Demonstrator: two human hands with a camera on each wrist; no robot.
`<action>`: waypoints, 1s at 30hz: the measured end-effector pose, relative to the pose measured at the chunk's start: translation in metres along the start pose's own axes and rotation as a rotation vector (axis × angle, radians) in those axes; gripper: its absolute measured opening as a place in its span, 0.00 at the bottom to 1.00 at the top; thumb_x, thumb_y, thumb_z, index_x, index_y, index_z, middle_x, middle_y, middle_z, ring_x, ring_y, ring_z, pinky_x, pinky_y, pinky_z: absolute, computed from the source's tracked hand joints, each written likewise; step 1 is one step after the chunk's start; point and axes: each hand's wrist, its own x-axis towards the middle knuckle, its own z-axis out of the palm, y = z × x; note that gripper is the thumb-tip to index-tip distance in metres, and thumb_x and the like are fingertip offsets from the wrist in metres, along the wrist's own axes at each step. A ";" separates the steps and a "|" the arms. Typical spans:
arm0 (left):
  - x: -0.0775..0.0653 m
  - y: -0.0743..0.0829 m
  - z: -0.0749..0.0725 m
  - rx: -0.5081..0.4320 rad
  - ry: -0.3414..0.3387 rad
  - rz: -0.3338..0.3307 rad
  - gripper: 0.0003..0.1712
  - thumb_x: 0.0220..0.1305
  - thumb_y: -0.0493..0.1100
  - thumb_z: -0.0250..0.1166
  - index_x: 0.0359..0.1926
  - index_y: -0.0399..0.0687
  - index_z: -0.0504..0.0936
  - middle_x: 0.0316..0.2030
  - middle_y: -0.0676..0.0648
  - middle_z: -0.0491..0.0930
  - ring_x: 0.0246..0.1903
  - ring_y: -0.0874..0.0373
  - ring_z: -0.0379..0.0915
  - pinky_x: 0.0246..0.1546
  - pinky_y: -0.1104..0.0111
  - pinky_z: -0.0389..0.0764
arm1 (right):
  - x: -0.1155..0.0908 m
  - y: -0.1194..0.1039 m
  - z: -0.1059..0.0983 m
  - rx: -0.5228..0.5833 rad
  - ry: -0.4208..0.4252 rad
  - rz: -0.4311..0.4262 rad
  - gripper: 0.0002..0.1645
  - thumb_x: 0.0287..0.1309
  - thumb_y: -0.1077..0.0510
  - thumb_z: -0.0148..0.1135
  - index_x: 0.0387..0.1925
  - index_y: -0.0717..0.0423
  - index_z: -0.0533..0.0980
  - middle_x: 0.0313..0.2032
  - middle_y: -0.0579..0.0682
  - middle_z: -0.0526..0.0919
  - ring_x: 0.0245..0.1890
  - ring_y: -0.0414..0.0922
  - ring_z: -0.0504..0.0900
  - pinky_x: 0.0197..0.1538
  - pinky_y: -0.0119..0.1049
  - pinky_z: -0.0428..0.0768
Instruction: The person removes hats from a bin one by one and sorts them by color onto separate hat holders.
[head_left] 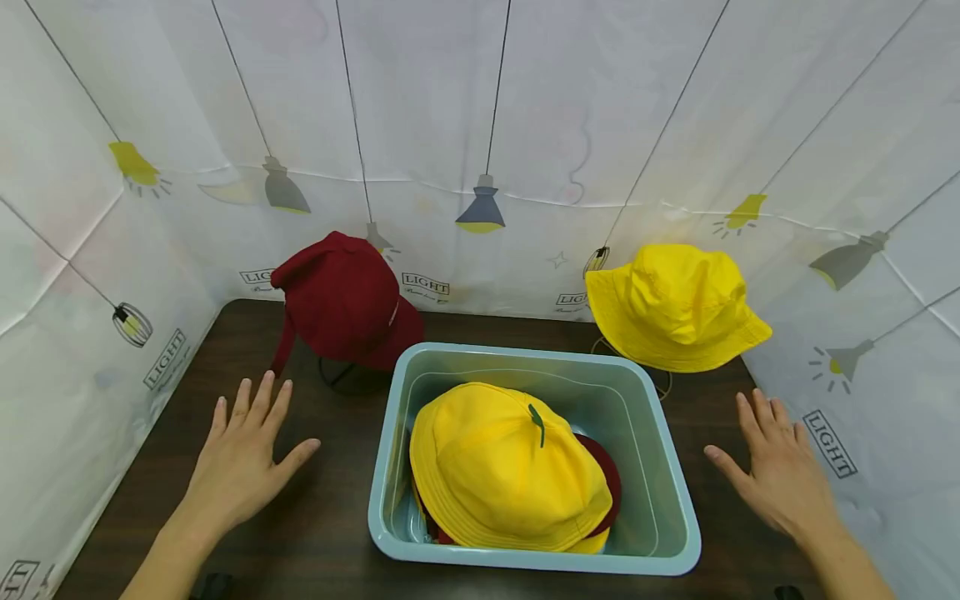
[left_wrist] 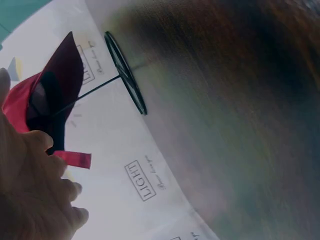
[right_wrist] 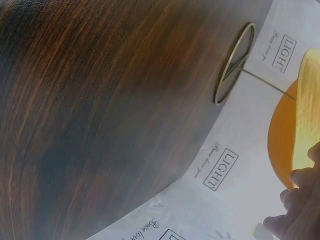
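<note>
My left hand (head_left: 243, 454) is held palm down with fingers spread, left of a blue plastic basin (head_left: 532, 565), and touches nothing. Ahead of it a dark red baseball cap (head_left: 345, 300) hangs on a black wire stand (left_wrist: 125, 72). On the right my right hand (head_left: 783, 467) is likewise spread and holds nothing. Beyond it a yellow bucket hat (head_left: 678, 304) sits on a gold wire stand (right_wrist: 235, 65). Inside the basin lies another yellow bucket hat (head_left: 510, 467) with a green leaf sprout on top. Dark red fabric (head_left: 603, 475) shows from beneath that hat.
A dark brown wooden table (head_left: 330, 533) carries everything. White curtain-like sheets (head_left: 420, 100) printed with lamps and LIGHT labels stand along its back and both sides. The two hat stands rise behind the basin, near the table's far edge. Small black objects (head_left: 787, 592) show at the bottom edge.
</note>
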 end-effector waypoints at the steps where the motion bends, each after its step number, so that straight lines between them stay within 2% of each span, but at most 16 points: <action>1: 0.000 0.000 0.000 0.001 0.002 0.002 0.55 0.73 0.72 0.56 0.83 0.40 0.51 0.82 0.33 0.42 0.81 0.32 0.28 0.76 0.40 0.24 | 0.000 0.000 0.000 0.002 0.001 -0.001 0.58 0.73 0.37 0.59 0.84 0.61 0.41 0.81 0.71 0.42 0.80 0.71 0.39 0.75 0.71 0.32; 10: 0.000 0.003 -0.001 0.008 0.025 0.018 0.55 0.73 0.72 0.56 0.83 0.41 0.51 0.82 0.33 0.43 0.81 0.33 0.29 0.77 0.41 0.24 | -0.002 0.000 -0.005 0.006 -0.005 -0.001 0.58 0.73 0.37 0.59 0.83 0.61 0.41 0.81 0.71 0.41 0.80 0.70 0.36 0.75 0.72 0.32; 21: 0.000 0.009 -0.004 0.005 0.032 0.026 0.55 0.72 0.72 0.56 0.83 0.41 0.53 0.82 0.34 0.43 0.81 0.33 0.30 0.77 0.39 0.27 | 0.001 -0.001 -0.013 0.007 -0.003 0.004 0.58 0.73 0.36 0.58 0.84 0.60 0.39 0.81 0.71 0.41 0.79 0.72 0.38 0.74 0.73 0.31; 30: 0.000 0.018 -0.009 0.016 0.025 0.035 0.55 0.72 0.72 0.57 0.83 0.42 0.53 0.82 0.35 0.45 0.81 0.33 0.31 0.77 0.42 0.25 | 0.000 -0.009 -0.021 0.003 0.006 -0.020 0.58 0.73 0.38 0.59 0.84 0.59 0.40 0.81 0.70 0.41 0.80 0.70 0.37 0.74 0.73 0.31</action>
